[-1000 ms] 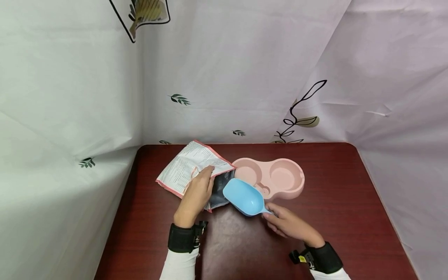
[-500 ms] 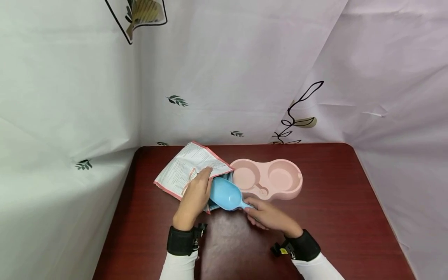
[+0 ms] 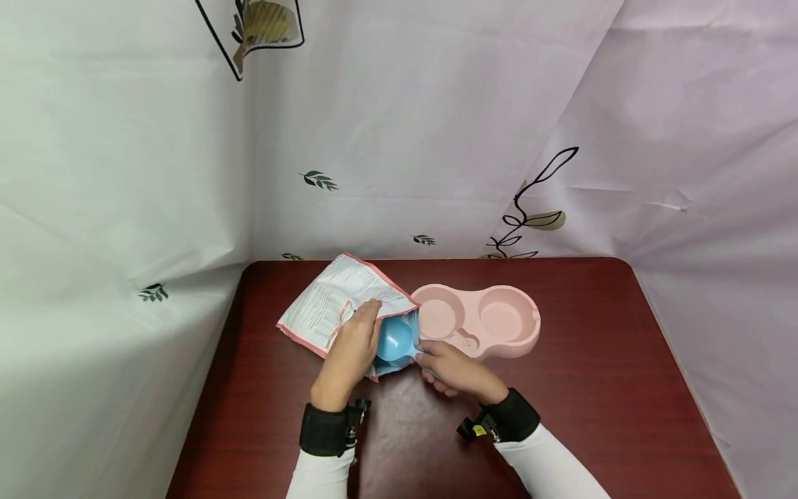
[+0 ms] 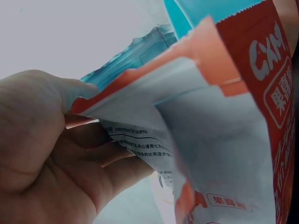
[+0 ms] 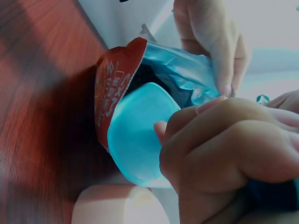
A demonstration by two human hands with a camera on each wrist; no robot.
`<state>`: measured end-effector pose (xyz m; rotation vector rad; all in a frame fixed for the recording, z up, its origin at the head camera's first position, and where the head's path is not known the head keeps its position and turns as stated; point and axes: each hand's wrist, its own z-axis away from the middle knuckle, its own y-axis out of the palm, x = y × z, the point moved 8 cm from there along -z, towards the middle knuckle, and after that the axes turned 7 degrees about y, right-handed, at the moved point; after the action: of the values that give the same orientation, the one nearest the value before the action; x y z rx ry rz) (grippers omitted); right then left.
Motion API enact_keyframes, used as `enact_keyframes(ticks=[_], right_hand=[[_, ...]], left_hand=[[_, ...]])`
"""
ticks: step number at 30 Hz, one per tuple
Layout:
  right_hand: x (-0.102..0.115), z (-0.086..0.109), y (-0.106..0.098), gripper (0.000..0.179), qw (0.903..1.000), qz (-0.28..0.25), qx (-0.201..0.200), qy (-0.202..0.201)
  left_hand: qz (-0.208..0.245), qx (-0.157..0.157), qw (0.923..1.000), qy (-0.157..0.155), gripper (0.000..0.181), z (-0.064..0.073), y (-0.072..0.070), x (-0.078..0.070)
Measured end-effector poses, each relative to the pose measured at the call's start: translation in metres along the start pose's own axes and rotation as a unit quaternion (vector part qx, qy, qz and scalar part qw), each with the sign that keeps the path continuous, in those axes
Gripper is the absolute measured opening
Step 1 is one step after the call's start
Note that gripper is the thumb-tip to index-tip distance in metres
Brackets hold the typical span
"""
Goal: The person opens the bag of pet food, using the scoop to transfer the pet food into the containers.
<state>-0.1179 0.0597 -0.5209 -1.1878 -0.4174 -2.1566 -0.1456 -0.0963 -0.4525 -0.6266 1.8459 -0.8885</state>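
Observation:
A white and red pet food bag (image 3: 337, 298) lies on the table with its mouth facing right. My left hand (image 3: 350, 350) pinches the upper edge of that mouth between thumb and fingers, as the left wrist view shows. In my right hand (image 3: 458, 369) is the handle of a light blue scoop (image 3: 396, 339). The scoop's front part is inside the bag's mouth, and the bag hides its tip. In the right wrist view the bag's silvery lining (image 5: 175, 70) stands apart above the scoop (image 5: 140, 133). What the bag contains is too dark to tell.
A pink double bowl (image 3: 476, 299) with two round hollows stands just right of the bag. The dark red wooden table (image 3: 592, 346) has rounded far corners. Behind it hangs a pale cloth (image 3: 386, 125) with leaf prints.
My right hand has moved left with the scoop, from in front of the pink bowl into the bag's mouth. The left hand has kept its hold on the bag.

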Motion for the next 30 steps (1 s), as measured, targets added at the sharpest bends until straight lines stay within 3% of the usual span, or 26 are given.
enact_keyframes(ticks=[7, 15, 30], right_hand=[[-0.003, -0.012, 0.001, 0.024, 0.9995, 0.006, -0.027, 0.013], [-0.003, -0.023, 0.008, 0.032, 0.9998, -0.013, -0.012, 0.003], [0.002, -0.04, 0.019, 0.027, 0.9981, -0.06, 0.009, -0.012]], left_hand=[[-0.002, 0.002, 1.0, -0.004, 0.037, 0.0, 0.003, -0.002], [-0.009, -0.013, 0.9999, 0.002, 0.036, -0.002, 0.001, -0.004], [-0.007, -0.011, 0.9999, -0.01, 0.037, -0.002, 0.002, -0.002]])
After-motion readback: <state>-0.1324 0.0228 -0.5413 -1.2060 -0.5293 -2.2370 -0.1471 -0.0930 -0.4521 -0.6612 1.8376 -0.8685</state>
